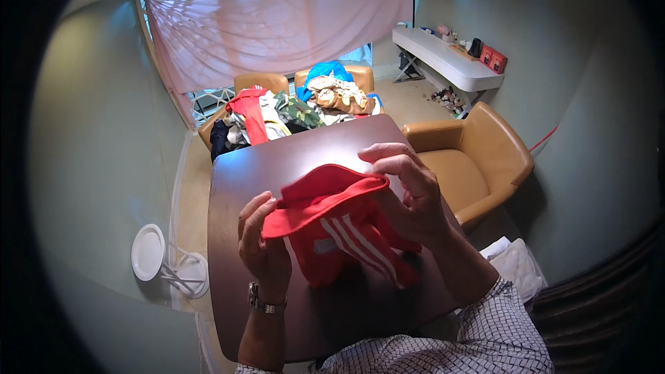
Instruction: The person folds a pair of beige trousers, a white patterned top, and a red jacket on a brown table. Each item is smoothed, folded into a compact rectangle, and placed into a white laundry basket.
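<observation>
A red garment with white stripes (348, 234) hangs between my hands above the dark wooden table (239, 291), its hemmed opening spread at the top. My left hand (262, 239) grips the left end of that opening, thumb inside or behind the cloth. At the opening's right end, my right hand (410, 192) has its thumb against the fabric, with the index and middle fingers raised over the edge. The lower part of the garment droops close to the tabletop; whether it touches cannot be told. A metal wristwatch (267, 298) is on my left wrist.
Piled clothes (301, 109) cover chairs beyond the table's far edge. A tan leather armchair (457, 166) stands at the right. A round white stool (148, 252) is at the left. Against the far right wall is a white desk (447, 57) with small items.
</observation>
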Available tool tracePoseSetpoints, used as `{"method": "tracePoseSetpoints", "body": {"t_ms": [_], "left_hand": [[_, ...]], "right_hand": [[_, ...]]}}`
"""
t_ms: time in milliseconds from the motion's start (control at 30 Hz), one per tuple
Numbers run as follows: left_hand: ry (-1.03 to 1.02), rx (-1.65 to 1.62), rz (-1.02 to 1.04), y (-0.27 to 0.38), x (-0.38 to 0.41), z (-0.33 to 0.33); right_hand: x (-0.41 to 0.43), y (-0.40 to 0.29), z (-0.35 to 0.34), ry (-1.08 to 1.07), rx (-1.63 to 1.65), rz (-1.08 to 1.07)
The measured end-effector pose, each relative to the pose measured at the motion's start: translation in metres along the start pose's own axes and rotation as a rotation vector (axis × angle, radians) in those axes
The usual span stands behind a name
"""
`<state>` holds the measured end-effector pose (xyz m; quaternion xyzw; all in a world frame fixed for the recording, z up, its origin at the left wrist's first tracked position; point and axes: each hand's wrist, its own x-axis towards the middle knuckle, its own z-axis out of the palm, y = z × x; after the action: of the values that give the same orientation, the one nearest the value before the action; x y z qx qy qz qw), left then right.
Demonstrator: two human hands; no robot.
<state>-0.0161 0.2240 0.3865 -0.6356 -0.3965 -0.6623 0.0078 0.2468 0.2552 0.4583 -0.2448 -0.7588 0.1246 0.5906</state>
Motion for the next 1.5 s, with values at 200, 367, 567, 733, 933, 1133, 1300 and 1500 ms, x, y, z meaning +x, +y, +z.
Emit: {"method": "tracePoseSetpoints", "body": {"t_ms": [200, 367, 567, 733, 933, 1133, 1300, 1500], "left_hand": [[-0.15, -0.512, -0.298, -0.019, 0.006, -0.003], [-0.33, -0.935, -0.498, -0.024, 0.014, -0.003], [-0.401, -0.701, -0.163, -0.004, 0.012, -0.02], [-0.556, -0.406, -0.166, 0.022, 0.013, -0.033], [-0.572, -0.507, -0.314, 0.004, 0.021, -0.063], [-0.535, -0.923, -0.323, -0.01, 0.034, -0.051], [-0.434, -1.08, -0.413, -0.011, 0.03, -0.048], [-0.456, -0.71, -0.312, -0.02, 0.026, -0.066]], "right_hand": [[0.001, 0.001, 0.019, -0.218, 0.46, -0.005], [0.007, -0.017, 0.025, -0.288, 0.425, -0.006], [0.021, -0.02, 0.053, -0.221, 0.256, -0.152], [0.026, -0.02, 0.06, -0.289, 0.08, -0.207], [0.028, -0.024, 0.037, -0.61, 0.196, 0.161], [0.016, 0.009, 0.019, -0.89, 0.254, 0.277], [0.018, 0.004, 0.02, -0.963, 0.13, 0.185], [0.012, 0.003, 0.03, -0.455, -0.001, -0.042]]}}
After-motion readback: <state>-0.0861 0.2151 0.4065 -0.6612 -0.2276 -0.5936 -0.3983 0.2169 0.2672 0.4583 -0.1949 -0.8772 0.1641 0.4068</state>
